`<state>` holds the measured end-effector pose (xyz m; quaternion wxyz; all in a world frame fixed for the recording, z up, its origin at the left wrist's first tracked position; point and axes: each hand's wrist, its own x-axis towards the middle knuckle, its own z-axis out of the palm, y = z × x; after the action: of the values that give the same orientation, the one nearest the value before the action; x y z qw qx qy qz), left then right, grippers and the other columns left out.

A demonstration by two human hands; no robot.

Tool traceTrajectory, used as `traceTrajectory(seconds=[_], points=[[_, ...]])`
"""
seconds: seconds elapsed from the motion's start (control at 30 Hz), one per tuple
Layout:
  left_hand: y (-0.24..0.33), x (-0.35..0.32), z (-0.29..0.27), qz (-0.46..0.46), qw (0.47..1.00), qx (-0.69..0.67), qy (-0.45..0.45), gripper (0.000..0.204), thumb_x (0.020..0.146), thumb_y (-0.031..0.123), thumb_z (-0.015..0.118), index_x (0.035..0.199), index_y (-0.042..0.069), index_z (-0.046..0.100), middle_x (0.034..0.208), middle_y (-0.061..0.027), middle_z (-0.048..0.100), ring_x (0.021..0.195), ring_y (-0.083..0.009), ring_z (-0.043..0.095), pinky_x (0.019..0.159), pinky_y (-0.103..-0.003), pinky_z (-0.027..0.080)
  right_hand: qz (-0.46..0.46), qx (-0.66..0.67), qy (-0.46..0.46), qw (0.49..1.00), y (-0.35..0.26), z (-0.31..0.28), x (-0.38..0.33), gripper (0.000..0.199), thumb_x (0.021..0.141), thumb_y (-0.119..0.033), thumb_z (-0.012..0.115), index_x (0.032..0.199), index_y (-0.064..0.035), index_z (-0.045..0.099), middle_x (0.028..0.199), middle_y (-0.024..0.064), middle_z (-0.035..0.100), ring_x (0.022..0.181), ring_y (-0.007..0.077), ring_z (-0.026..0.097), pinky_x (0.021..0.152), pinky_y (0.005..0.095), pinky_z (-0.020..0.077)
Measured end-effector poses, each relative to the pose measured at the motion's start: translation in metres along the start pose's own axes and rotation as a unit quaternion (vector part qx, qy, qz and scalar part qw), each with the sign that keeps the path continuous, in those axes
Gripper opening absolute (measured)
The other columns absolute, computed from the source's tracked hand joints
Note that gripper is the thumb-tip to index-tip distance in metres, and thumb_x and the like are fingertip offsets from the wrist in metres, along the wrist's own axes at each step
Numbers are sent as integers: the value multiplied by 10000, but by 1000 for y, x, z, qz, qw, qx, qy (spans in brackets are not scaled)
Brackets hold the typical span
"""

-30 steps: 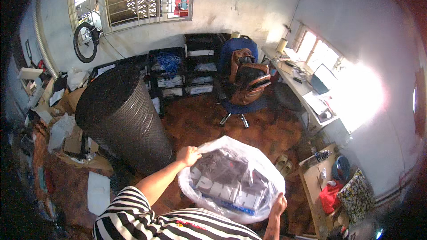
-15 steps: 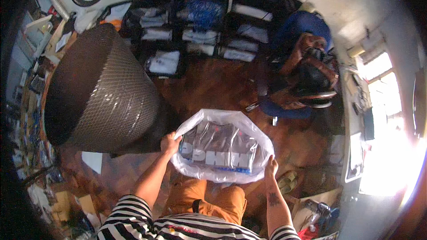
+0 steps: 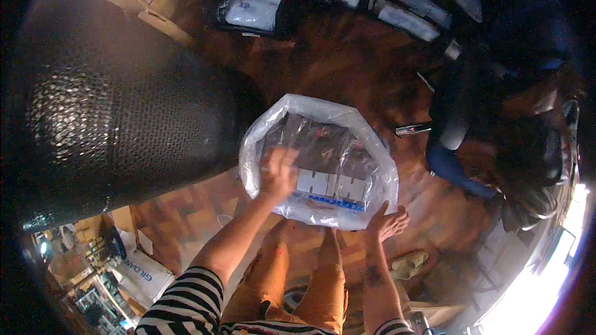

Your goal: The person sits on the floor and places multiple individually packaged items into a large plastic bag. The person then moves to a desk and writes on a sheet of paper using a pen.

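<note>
A clear plastic bag [image 3: 380, 174] stands in front of me with its mouth spread wide and its rim bunched. Inside it sit boxes [image 3: 316, 183] with dark upper parts, white bands and a blue strip along the near side. My left hand [image 3: 279, 177], blurred by motion, is over the near left of the bag's mouth, fingers stretched out and apart. At the near right rim, my right hand [image 3: 388, 223] is open with its fingers spread, its thumb side against the plastic.
A large roll of black bubble wrap [image 3: 143, 118] fills the left side. Farther back, black crates hold wrapped packets [image 3: 256, 9]. At right a seated person in dark blue [image 3: 459, 167] is in shadow. Slippers [image 3: 410, 265] and a white carton [image 3: 146, 276] lie near me.
Both hands have let go of the bag's rim. The left moved inward over the opening, and the right opened at the near right edge. The view has tilted downward.
</note>
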<state>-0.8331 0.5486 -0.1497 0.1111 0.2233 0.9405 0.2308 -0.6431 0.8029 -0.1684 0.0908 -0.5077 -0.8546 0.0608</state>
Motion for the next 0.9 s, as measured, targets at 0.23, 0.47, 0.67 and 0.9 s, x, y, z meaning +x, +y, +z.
traceTrajectory(seconds=[0.23,0.47,0.67,0.9], points=[[-24,28,103,1,966,125,-227,854,746,604,688,1488,350,351,1611,-123,113,1472,-408,90,1139,-649,94,-373,90,-285,878,-44,95,1,607,854,-327,658,1405,-164,462,1478,178,375,1354,411,353,1090,533,320],[-93,14,76,4,953,169,-251,957,639,579,783,1474,416,345,1618,-104,102,1466,-415,119,1130,-657,126,-349,39,-420,837,20,127,-2,748,875,-472,612,1510,-200,324,1599,154,173,1441,414,206,1145,550,232],[-30,20,27,-24,950,152,-273,857,790,442,726,1508,229,311,1586,-190,167,1429,-432,220,1135,-561,239,-290,146,-438,838,-28,41,7,663,912,-379,585,1478,-120,357,1529,227,302,1372,450,330,1114,478,325],[40,-78,-37,-57,869,-81,-484,513,898,405,625,1271,59,555,1207,-171,638,1121,-359,597,958,-447,465,-121,202,-553,799,9,-205,-19,456,986,-424,467,1259,-82,594,1224,205,620,1141,384,583,981,454,456]])
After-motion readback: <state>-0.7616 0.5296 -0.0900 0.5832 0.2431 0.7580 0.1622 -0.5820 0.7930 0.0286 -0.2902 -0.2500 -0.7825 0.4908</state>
